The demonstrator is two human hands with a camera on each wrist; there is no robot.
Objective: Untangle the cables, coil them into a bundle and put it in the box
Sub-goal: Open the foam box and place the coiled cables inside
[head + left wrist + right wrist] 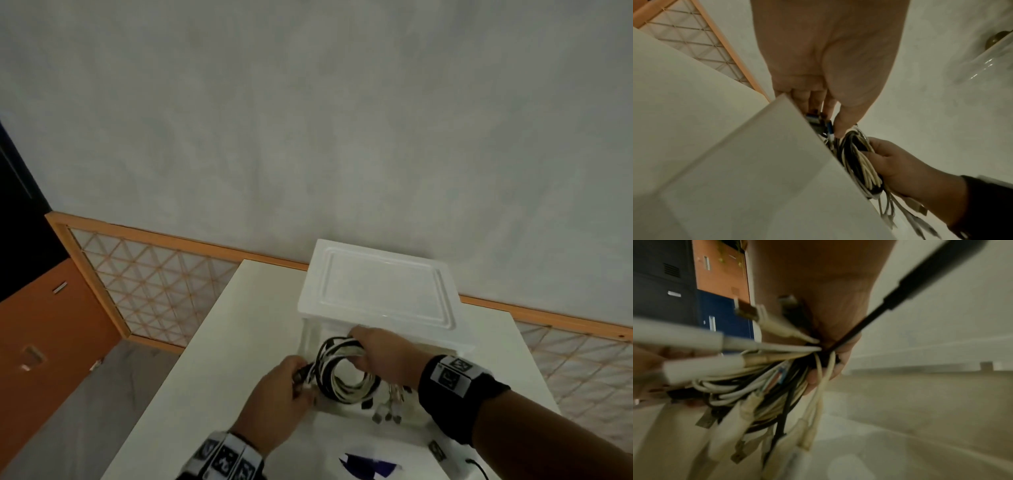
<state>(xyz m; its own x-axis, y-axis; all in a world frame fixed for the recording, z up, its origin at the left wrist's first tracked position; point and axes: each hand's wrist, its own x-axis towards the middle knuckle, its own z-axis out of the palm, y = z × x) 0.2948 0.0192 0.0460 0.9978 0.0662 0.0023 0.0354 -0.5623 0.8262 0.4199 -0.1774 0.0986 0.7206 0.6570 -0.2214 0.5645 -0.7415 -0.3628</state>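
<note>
Cable plugs blurred; left hand fingertips hidden.

right hand | fingers grip cable bundle | plugs dangling

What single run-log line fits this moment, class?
stage: coiling | right hand: grips cable bundle | left hand: pinches plug ends | box: behind, lid on

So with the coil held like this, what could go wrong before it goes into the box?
1. Loose plug ends dangle under the right hand; they could catch on the box.
2. The left hand pinches only one side of the cable bundle, so the loops may spring apart.
</note>
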